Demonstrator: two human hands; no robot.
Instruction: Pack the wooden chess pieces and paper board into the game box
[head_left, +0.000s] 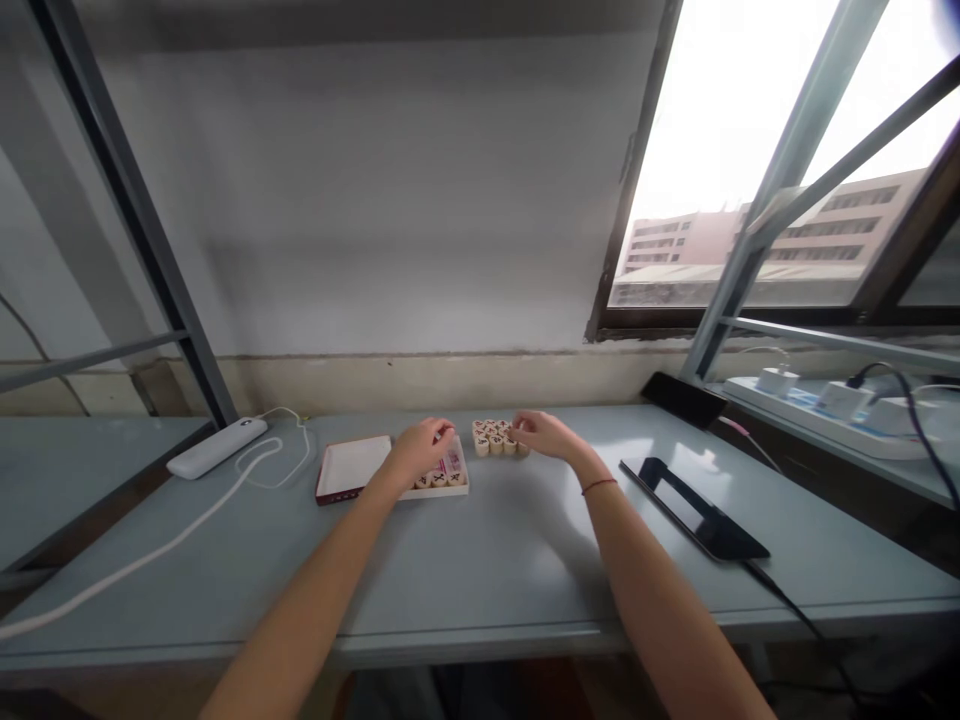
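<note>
My left hand (417, 452) is over the white box tray (461, 489), its fingers curled together at the tray's far side. Whatever its fingertips hold, if anything, is too small to make out. Round, pale Chinese chess pieces (439, 480) with dark characters line the tray's near side, partly covered by this hand. Just right of the tray, several more Chinese chess pieces (495, 443) stand packed in rows on the table. My right hand (546, 434), with a thin red cord at the wrist, has its fingertips closed at the right end of these rows, on a piece there.
The open box lid (356, 465) lies against the tray's left. A white power bank (217, 447) with a white cable is at the left. On the right are a dark tablet (694, 510) with a cord, a black slab (684, 398) and a power strip (817, 410). The table (480, 570) meets a wall.
</note>
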